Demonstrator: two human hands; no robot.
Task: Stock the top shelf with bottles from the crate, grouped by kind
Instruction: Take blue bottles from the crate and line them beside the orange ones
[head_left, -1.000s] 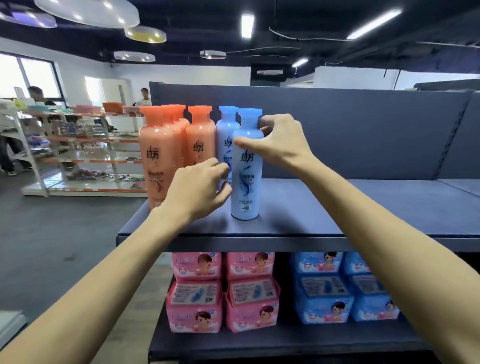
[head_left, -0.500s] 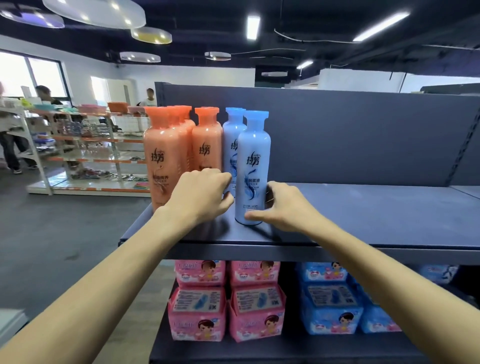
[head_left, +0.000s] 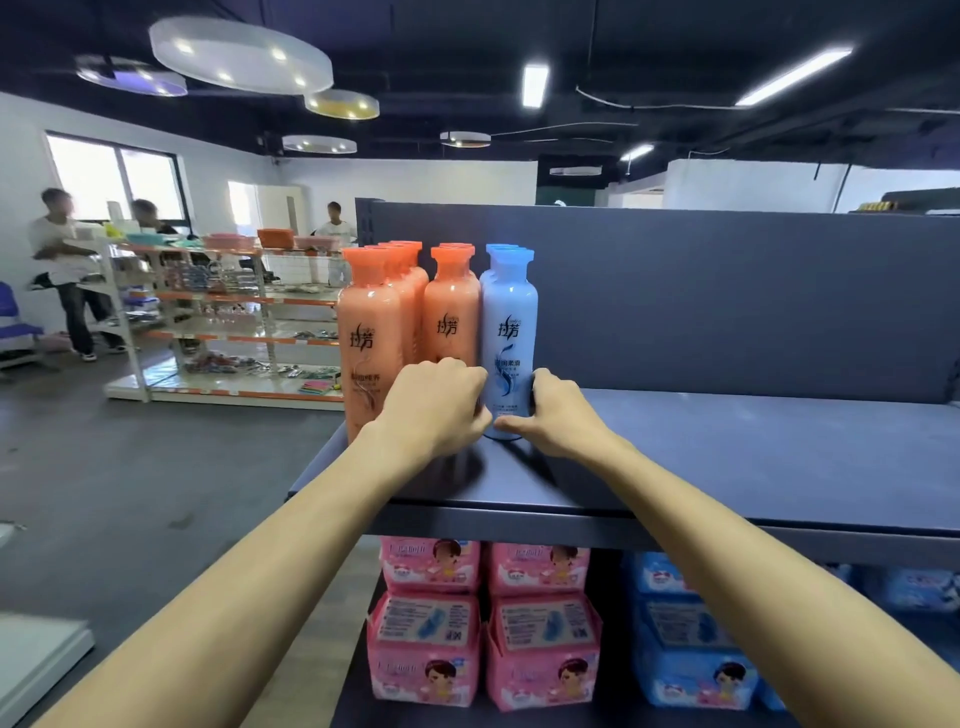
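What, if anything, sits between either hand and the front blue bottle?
Nothing visible. The right hand curls round the front blue bottle at its base from the right. The left hand rests against its lower left, covering the foot of the neighbouring orange bottle. Whether the left hand grips anything cannot be told.

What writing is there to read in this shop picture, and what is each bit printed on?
"拉芳": on the front blue bottle.
"拉芳": on the front orange bottle.
"拉芳": on the second orange bottle.
Smaller print lower on these bottles: too blurred to read.
Pink packs and blue packs underneath: labels too small and blurred to read.
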